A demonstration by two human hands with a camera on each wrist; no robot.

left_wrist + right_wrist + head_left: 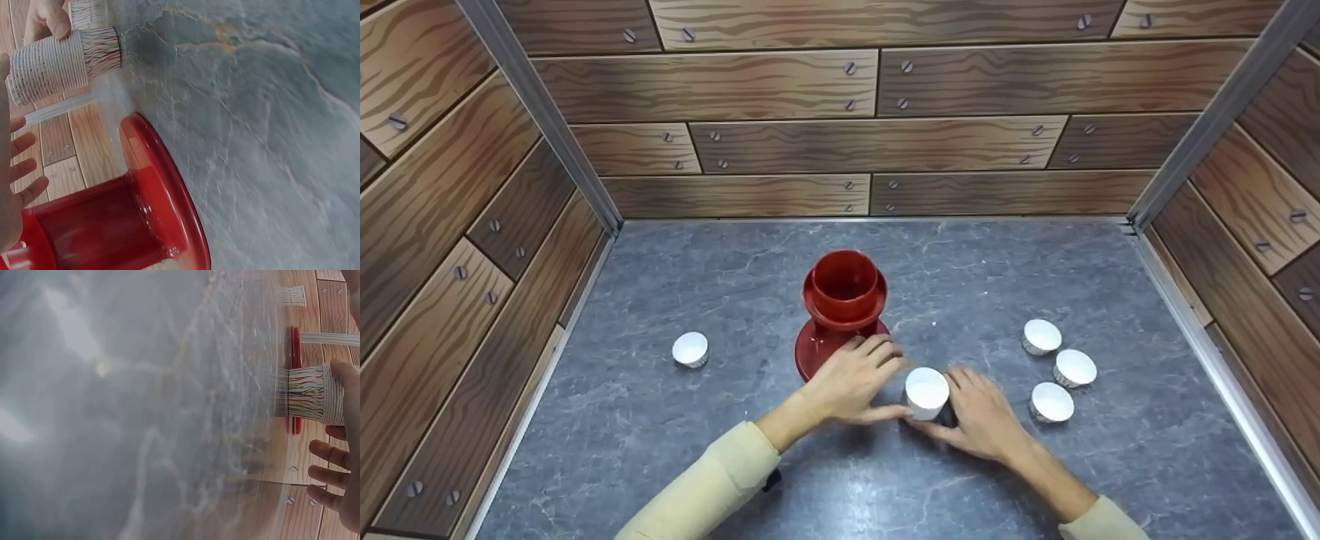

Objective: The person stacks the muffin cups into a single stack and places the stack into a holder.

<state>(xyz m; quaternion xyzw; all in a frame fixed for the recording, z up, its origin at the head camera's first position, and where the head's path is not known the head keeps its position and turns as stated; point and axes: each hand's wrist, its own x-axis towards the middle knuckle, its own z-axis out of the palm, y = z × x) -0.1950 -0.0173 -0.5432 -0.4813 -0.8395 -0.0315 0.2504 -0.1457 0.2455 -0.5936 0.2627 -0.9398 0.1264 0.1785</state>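
A stack of nested white paper cups (927, 391) stands on the table, many rims layered, with thin coloured lines on the lowest cup's wall (306, 392). My right hand (981, 414) holds the stack from the right, thumb at its front and forefinger on its far side, the other fingers loosely spread. On the stack's left is my left hand (855, 381), fingers spread and thumb tip close by the stack. Those left fingers overlap the round base of a red stand (846, 311). It has a thick column (95, 225) and a wide open cup-shaped top.
Three small white cups, one of them this cup (1075, 368), sit grouped on the right of the grey marbled table (720, 450). Another single cup (690, 350) is at the left. Wood-patterned walls (780, 146) with metal edging enclose the back and sides.
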